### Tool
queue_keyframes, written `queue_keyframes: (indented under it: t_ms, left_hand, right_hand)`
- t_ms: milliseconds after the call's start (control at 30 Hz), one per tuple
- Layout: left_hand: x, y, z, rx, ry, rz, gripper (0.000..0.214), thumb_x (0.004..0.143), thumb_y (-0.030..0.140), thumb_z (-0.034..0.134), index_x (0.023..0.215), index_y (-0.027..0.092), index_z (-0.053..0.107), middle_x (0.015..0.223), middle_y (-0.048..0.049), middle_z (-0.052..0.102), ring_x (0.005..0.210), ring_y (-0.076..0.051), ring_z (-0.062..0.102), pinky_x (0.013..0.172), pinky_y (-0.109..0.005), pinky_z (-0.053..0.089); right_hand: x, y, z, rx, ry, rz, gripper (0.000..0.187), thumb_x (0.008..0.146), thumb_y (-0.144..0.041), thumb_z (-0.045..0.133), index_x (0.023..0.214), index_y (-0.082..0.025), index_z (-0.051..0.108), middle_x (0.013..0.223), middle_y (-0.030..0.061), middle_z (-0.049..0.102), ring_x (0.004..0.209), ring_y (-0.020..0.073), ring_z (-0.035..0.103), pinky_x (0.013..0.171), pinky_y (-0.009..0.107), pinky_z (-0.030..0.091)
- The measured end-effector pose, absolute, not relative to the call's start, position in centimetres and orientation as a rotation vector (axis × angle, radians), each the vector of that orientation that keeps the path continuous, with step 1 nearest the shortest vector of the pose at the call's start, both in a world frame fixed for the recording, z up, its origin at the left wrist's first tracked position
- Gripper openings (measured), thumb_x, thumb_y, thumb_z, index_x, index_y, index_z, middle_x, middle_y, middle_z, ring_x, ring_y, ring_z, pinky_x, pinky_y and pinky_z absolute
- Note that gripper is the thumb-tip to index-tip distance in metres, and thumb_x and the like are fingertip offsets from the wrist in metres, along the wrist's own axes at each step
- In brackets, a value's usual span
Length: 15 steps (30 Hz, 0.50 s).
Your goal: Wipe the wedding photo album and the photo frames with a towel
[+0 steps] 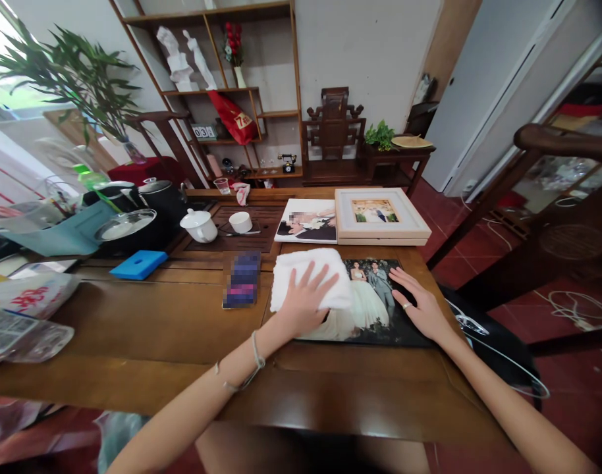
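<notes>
My left hand (308, 299) lies flat with fingers spread on a folded white cloth (284, 270), pressing it over the left part of a wedding photo panel (367, 309). The panel shows a couple in a white gown and a grey suit against a dark ground, and its left side is partly covered by the cloth and hand. On the panel's right side rests my right hand (422, 309), fingers stretched out and wearing a ring. Left of the cloth lies a phone (242, 280) with a blurred screen.
Behind the panel lie another photo panel (305, 220) and a framed photo (383, 217). A lidded white teacup (199, 226) and a small white cup (240, 222) stand on a tea tray (222, 243). A blue box (139, 264) and plastic packaging (34, 336) are at left; a wooden chair (552, 230) flanks the right.
</notes>
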<state>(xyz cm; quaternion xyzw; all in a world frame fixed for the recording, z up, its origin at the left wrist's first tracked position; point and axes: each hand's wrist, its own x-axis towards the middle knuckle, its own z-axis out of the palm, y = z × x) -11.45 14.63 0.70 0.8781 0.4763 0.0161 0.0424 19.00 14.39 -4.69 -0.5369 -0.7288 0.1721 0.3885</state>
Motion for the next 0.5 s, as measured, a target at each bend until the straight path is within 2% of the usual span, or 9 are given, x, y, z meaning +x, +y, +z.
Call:
queue_keyframes:
  t_ms: [100, 200, 333, 500]
  left_hand:
    - [-11.1, 17.6, 0.9, 2.670, 1.538, 0.077, 0.076, 0.087, 0.021, 0.052, 0.156, 0.029, 0.022, 0.164, -0.0055, 0.016, 0.150, -0.038, 0.007, 0.113, -0.069, 0.014]
    - [-10.9, 17.4, 1.1, 2.669, 1.556, 0.046, 0.076, 0.086, 0.019, 0.051, 0.156, 0.028, 0.022, 0.164, -0.0074, 0.018, 0.150, -0.040, 0.007, 0.112, -0.071, 0.016]
    - [-10.3, 12.3, 1.1, 2.704, 1.467, -0.009, 0.082, 0.082, 0.020, 0.055, 0.157, 0.026, 0.021, 0.165, -0.0071, 0.012, 0.150, -0.041, 0.002, 0.113, -0.072, 0.012]
    - [-9.8, 6.4, 0.7, 2.817, 1.182, 0.034, 0.088, 0.082, 0.026, 0.056, 0.158, 0.029, 0.010, 0.166, -0.0035, 0.003, 0.150, -0.039, -0.007, 0.114, -0.071, 0.003]
  right_hand:
    - [19.0, 14.5, -4.7, -1.350, -1.841, 0.440, 0.038, 0.094, -0.040, 0.052, 0.127, -0.027, 0.063, 0.141, 0.0083, 0.058, 0.138, 0.0272, 0.047, 0.118, 0.056, 0.032]
    - [19.0, 14.5, -4.8, -1.345, -1.827, 0.442, 0.038, 0.094, -0.042, 0.052, 0.127, -0.027, 0.064, 0.141, 0.0084, 0.059, 0.137, 0.0280, 0.048, 0.117, 0.056, 0.032]
    - [18.9, 14.5, -5.0, -1.342, -1.829, 0.435, 0.039, 0.094, -0.041, 0.052, 0.129, -0.027, 0.063, 0.141, 0.0084, 0.059, 0.138, 0.0282, 0.047, 0.117, 0.056, 0.032]
    - [18.9, 14.4, -5.1, -1.360, -1.838, 0.421, 0.039, 0.094, -0.040, 0.051, 0.129, -0.025, 0.063, 0.142, 0.0098, 0.058, 0.138, 0.0276, 0.047, 0.117, 0.055, 0.034]
